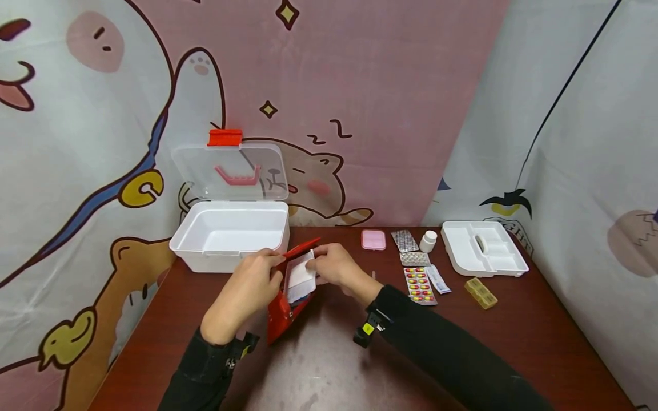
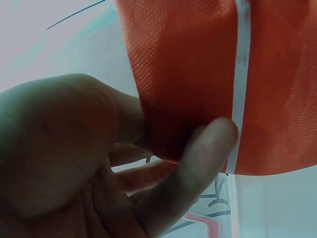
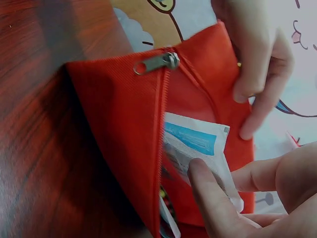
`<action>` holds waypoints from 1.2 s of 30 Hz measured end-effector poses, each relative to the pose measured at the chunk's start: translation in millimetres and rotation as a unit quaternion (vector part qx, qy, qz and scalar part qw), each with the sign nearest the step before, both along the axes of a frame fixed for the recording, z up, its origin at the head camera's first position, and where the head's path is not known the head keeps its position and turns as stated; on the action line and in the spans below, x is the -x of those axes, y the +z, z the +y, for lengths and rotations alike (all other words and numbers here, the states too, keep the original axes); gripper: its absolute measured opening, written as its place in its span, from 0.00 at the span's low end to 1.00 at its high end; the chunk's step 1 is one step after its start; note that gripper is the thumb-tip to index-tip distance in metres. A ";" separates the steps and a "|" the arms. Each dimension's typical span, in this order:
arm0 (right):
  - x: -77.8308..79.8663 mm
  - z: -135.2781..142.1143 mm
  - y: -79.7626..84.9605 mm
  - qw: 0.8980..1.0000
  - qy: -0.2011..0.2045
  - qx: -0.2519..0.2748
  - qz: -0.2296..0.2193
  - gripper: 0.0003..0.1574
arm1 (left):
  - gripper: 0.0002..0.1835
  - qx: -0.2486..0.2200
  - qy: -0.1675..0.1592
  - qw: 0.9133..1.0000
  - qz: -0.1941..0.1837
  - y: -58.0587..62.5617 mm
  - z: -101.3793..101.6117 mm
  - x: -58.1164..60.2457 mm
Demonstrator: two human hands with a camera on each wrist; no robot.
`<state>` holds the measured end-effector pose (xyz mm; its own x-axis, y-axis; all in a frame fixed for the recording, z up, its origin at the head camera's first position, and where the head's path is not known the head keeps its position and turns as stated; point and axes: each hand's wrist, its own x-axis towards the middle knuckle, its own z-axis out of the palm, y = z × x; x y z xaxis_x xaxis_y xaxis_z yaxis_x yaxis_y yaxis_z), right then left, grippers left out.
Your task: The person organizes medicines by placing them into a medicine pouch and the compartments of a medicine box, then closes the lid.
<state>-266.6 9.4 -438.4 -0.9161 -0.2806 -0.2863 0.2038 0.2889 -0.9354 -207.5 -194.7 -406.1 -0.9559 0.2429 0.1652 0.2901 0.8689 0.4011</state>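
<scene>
A red zip pouch stands tilted above the brown table, its zipper undone and its mouth spread. My left hand grips the pouch's upper edge, thumb on one face and fingers behind in the left wrist view. From the other side my right hand reaches into the mouth and pinches a white packet with a blue printed panel between thumb and fingers. Part of the packet is inside the pouch. Lower in the opening, more contents show, partly hidden by the zipper side.
Behind the pouch stands a white box with its clear lid raised. To the right lie a pink case, blister packs, a small sachet, a white bottle, a white compartment tray and a yellow pill box.
</scene>
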 end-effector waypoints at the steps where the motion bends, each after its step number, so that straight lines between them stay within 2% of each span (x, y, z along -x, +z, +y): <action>1: -0.2 -2.6 -1.4 1.000 0.004 0.000 -0.001 0.32 | 0.20 0.000 0.000 1.000 0.000 0.5 0.3 0.0; 6: -2.1 -14.4 -5.8 1.000 0.019 -0.009 0.001 0.32 | 0.20 -0.002 -0.001 1.000 0.003 1.1 1.1 -0.2; 9: -2.8 -21.0 -8.5 0.999 0.023 -0.025 0.010 0.28 | 0.19 -0.003 -0.005 1.000 0.007 0.5 1.1 0.0; 17: -3.4 -28.6 -15.1 0.992 0.040 -0.107 0.049 0.19 | 0.19 -0.005 -0.010 1.000 0.016 -0.6 -0.1 0.6; 22: -2.4 -24.8 -13.0 0.991 0.043 -0.108 0.070 0.12 | 0.20 -0.002 -0.008 1.000 0.006 -0.1 -0.7 0.6; 27: -2.6 -24.1 -11.5 0.989 0.041 -0.121 0.080 0.10 | 0.20 -0.001 -0.002 1.000 0.000 1.1 -2.7 0.4; 31: -2.5 -25.5 -13.6 0.982 0.053 -0.153 0.095 0.11 | 0.20 -0.002 -0.001 1.000 -0.002 0.8 -3.5 0.3; 36: -1.9 -26.3 -17.0 0.968 0.069 -0.210 0.117 0.15 | 0.20 -0.003 -0.001 1.000 0.002 0.3 -3.7 0.2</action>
